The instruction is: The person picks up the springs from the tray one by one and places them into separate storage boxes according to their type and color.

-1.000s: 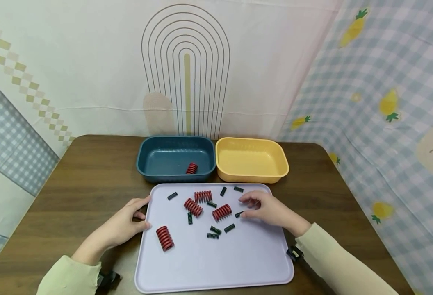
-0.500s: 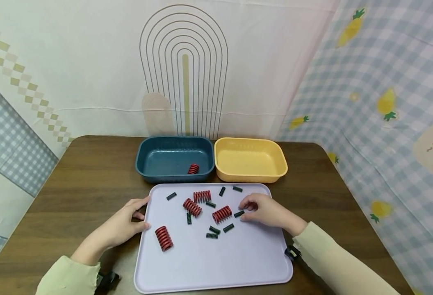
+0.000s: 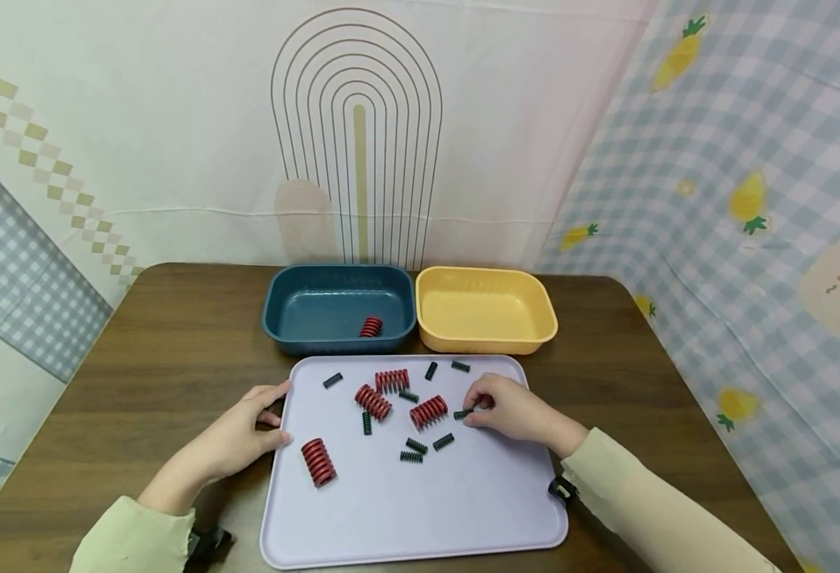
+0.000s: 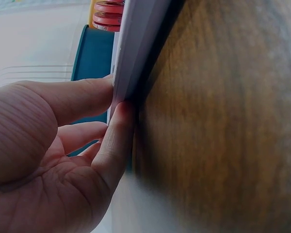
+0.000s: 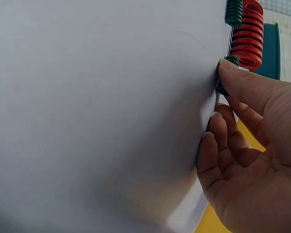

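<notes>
Patterned cloth (image 3: 499, 119) hangs behind a wooden table (image 3: 176, 334).

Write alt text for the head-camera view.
A right hand pinches a green spring on a lilac tray of green springs and larger red springs; the left hand touches its edge. Behind sit a yellow bin and a blue bin holding one red spring.

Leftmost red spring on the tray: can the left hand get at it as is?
Likely yes: the left hand touches the left edge of the tray, the spring lies just inside, and nothing but the rim shows between them.
</notes>
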Action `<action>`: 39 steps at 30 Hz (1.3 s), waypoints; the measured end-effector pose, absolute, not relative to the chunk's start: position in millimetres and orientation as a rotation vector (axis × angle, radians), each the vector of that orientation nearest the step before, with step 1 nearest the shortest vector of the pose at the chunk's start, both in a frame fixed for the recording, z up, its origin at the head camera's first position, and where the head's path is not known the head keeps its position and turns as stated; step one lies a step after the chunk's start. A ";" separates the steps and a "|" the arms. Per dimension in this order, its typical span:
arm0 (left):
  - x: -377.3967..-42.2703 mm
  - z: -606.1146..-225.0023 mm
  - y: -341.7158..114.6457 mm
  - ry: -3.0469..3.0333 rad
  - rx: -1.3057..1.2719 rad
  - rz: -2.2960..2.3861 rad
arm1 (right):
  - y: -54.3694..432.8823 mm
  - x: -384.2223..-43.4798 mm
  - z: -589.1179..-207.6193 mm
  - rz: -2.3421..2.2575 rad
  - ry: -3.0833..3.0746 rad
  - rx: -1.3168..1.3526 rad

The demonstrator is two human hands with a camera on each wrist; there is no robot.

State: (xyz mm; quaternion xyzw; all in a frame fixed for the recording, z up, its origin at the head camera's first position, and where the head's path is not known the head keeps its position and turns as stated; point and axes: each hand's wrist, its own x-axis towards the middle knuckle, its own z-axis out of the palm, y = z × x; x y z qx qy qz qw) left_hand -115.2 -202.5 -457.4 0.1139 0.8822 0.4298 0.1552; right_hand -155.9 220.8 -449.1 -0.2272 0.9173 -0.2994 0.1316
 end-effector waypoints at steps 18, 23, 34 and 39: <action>-115.5 -459.0 -203.3 2.527 0.334 1.242 | 236.2 -170.2 -429.3 -0.949 2.699 -0.552; -115.6 -458.9 -203.3 2.530 0.329 1.240 | 242.9 -178.9 -418.0 -0.994 2.758 -0.529; -114.8 -458.2 -203.0 2.523 0.321 1.250 | 253.4 -199.3 -402.9 -1.056 2.933 -0.381; -114.3 -458.1 -202.9 2.520 0.324 1.258 | 254.3 -210.0 -402.0 -1.092 3.009 -0.324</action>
